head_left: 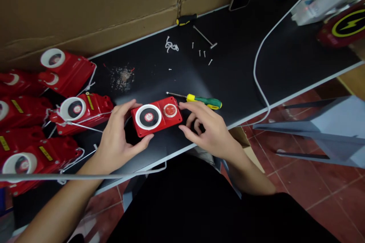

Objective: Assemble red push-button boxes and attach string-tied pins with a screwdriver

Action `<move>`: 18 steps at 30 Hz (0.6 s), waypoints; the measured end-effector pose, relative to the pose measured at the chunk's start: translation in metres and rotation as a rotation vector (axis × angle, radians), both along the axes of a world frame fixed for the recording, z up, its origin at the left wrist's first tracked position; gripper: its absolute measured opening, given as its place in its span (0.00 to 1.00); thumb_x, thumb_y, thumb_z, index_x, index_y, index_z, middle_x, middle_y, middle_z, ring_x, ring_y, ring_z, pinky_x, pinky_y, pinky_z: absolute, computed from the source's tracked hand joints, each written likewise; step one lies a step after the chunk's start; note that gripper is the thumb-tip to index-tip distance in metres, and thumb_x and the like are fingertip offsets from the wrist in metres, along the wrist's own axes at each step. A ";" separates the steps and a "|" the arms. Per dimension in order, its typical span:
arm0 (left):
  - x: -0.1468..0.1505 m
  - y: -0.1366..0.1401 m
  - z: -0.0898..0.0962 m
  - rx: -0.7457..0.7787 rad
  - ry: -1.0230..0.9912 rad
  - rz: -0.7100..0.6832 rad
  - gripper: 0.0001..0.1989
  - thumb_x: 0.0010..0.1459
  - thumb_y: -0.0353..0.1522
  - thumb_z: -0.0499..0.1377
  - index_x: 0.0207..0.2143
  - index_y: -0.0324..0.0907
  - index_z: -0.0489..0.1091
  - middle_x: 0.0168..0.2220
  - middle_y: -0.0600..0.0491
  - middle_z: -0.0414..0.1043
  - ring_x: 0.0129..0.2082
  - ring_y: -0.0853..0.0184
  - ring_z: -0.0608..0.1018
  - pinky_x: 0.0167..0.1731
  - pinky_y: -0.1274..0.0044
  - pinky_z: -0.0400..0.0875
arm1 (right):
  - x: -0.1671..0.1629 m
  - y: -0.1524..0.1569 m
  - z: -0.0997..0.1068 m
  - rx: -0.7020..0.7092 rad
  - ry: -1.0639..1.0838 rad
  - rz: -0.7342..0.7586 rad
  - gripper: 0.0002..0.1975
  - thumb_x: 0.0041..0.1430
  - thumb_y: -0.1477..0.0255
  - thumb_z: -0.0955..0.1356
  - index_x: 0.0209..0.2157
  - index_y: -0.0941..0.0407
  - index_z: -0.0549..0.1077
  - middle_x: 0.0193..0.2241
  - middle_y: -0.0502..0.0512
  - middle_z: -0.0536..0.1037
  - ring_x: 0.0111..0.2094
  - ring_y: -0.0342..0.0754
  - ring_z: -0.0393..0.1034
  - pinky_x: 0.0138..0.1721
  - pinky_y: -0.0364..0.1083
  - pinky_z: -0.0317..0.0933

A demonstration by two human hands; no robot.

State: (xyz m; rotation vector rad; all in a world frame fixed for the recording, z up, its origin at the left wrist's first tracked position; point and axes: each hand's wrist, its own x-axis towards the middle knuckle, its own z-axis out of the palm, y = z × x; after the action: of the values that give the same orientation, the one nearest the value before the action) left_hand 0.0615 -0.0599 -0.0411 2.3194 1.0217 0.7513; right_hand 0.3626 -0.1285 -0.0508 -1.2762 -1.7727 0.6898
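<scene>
A red alarm unit (155, 125) with a white-ringed round sounder and a small red lamp dome is held low over the black bench top. My left hand (116, 136) grips its left end, thumb along the near edge and fingers behind. At the other end, my right hand (205, 127) has thumb and index fingertip at the two corners, with the remaining fingers curled. Just beyond the unit lies a green and yellow screwdriver (199, 99), its tip pointing left.
Several similar red alarm units (85, 112) with white cords crowd the left. Farther back are loose screws (202, 53), a T-handled tool (205, 37), tangled white string (171, 44), debris (122, 78) and a black-yellow screwdriver (186, 19). A white cable (255, 64) crosses the right side.
</scene>
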 end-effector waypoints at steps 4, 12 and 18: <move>0.000 0.000 0.002 0.015 0.018 0.015 0.46 0.65 0.37 0.74 0.79 0.48 0.57 0.66 0.38 0.72 0.65 0.44 0.81 0.65 0.50 0.82 | 0.003 0.003 0.000 -0.011 0.014 0.026 0.22 0.74 0.76 0.71 0.67 0.55 0.73 0.56 0.61 0.82 0.33 0.40 0.77 0.30 0.43 0.78; 0.002 0.004 0.010 0.134 0.082 0.005 0.44 0.65 0.38 0.75 0.77 0.49 0.60 0.63 0.40 0.77 0.61 0.46 0.83 0.59 0.55 0.85 | 0.001 0.006 0.000 0.004 0.019 0.037 0.23 0.73 0.80 0.70 0.66 0.53 0.75 0.61 0.62 0.80 0.34 0.41 0.77 0.41 0.49 0.85; 0.003 0.005 0.013 0.166 0.081 -0.006 0.44 0.65 0.38 0.75 0.77 0.49 0.62 0.62 0.41 0.78 0.59 0.46 0.83 0.57 0.55 0.86 | 0.000 0.008 0.000 0.000 0.003 0.040 0.25 0.73 0.80 0.69 0.67 0.52 0.74 0.62 0.62 0.79 0.35 0.43 0.78 0.47 0.53 0.86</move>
State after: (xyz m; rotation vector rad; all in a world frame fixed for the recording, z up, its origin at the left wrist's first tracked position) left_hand 0.0643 -0.0552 -0.0284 2.5111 1.0215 0.7718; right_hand 0.3628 -0.1209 -0.0504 -1.2417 -1.8004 0.7142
